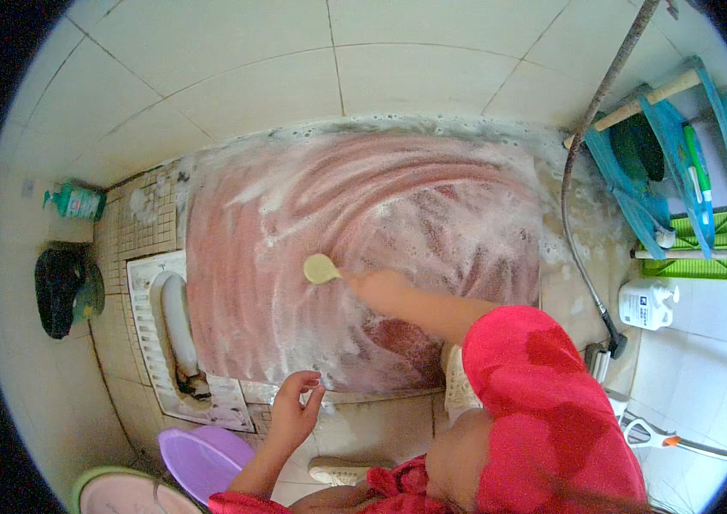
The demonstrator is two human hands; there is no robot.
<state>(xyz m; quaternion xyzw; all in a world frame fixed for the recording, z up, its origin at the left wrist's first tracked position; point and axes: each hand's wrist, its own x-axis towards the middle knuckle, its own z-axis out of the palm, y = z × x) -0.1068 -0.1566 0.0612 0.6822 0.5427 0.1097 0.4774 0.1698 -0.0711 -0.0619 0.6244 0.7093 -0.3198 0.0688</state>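
Note:
A reddish-pink mat (235, 300), streaked with white foam, lies spread over the tiled floor. My right hand (365, 288) is closed around the handle of a scrubbing brush (321, 269) with a round, pale yellow-green head. The brush rests on the foamy middle of the mat; its underside is hidden. Near the mat's front edge hovers my left hand (297, 406), fingers loosely bent and thumb apart, with nothing visible in it.
A squat toilet (177, 330) is set in the floor at left, with a purple basin (205, 458) nearer me. A shower hose (571, 214) hangs down at right beside a blue rack (693, 163). A white pump bottle (647, 305) stands below the rack.

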